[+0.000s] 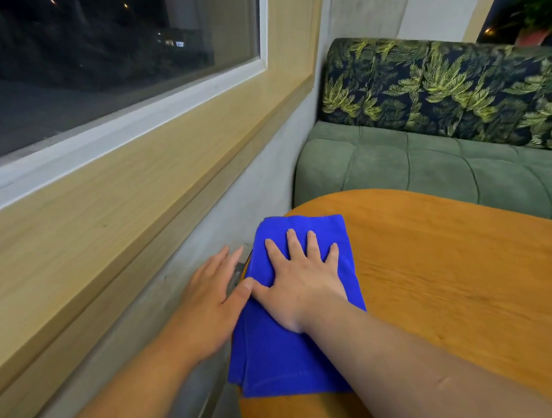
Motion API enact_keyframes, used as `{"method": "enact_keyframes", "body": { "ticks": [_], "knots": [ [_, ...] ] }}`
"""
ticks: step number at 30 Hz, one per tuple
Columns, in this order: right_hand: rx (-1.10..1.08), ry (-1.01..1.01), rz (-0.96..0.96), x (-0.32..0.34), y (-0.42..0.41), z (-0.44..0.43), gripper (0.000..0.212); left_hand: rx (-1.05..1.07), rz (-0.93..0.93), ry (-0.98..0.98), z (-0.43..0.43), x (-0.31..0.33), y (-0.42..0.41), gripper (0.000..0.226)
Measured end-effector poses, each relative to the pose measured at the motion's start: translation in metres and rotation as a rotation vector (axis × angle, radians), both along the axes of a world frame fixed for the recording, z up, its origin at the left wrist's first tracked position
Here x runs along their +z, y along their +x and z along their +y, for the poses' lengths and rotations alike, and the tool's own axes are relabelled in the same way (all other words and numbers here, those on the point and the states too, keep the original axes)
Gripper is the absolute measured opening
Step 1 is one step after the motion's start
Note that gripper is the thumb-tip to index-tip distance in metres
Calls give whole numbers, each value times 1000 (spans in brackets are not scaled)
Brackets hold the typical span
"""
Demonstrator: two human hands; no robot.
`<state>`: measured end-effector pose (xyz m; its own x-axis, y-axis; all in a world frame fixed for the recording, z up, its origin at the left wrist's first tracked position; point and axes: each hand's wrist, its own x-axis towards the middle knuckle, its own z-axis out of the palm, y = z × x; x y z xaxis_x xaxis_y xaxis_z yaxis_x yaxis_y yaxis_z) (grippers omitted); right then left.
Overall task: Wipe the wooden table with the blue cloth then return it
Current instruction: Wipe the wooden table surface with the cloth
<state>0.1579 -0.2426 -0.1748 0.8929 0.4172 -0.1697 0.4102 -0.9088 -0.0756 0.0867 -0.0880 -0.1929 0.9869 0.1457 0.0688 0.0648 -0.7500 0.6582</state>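
Worktop: my wooden worktop (450,279) is orange-brown with a rounded far end; its left edge runs close along the grey wall (205,232).
Blue cloth: the blue cloth (277,354) lies flat on the worktop at its left edge, folded into a long rectangle. The left margin appears to hang a little over the edge.
Right hand: my right hand (300,278) rests palm down on the far half of the cloth.
Right fingers: my fingers (292,240) are spread wide and flat against the fabric, thumb out to the left. They press on the cloth rather than grip it.
Left hand: my left hand (209,297) lies palm down just left of the cloth, over the gap between worktop and wall.
Left fingers: extended, close together, holding nothing. The left thumb tip touches my right thumb at the cloth's left edge.
Forearms: both bare; the right one crosses the near right corner of the cloth.
Window: a dark window (97,58) with a white frame sits above a pale wooden sill (122,199) on the left.
Bench: a green cushioned bench (411,168) with a leaf-print backrest (454,88) stands beyond the far end of the worktop.
Sharpness: the right side of the worktop is blurred.
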Motion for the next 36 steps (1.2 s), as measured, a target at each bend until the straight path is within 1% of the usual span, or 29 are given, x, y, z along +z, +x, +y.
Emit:
{"method": "enact_keyframes", "body": {
  "ticks": [3,6,9,14,18,22,26,28,31,36],
  "knots": [
    [26,17,3,0,27,10,86,6,-39,-17,5,3,25,80],
    [50,40,-4,1,54,16,84,19,-63,-28,8,7,48,72],
    [65,70,-12,3,80,18,82,20,-48,-25,8,10,65,69],
    [32,85,-21,1,124,16,85,8,-20,2,6,8,94,61],
    [0,101,-39,2,155,5,83,-16,-10,9,-3,8,117,60],
    [-33,105,-54,1,178,-21,86,-23,-14,-39,-16,10,131,76],
    [-75,113,-52,1,198,-57,90,-47,3,-18,-35,13,140,67],
    [-109,113,-49,0,204,-80,92,-64,-4,1,-46,17,142,66],
    [-154,95,-39,1,210,-111,93,-36,-10,5,-53,27,137,67],
    [-231,60,-40,1,206,-164,93,-77,28,78,-67,35,125,64]
  ]
}}
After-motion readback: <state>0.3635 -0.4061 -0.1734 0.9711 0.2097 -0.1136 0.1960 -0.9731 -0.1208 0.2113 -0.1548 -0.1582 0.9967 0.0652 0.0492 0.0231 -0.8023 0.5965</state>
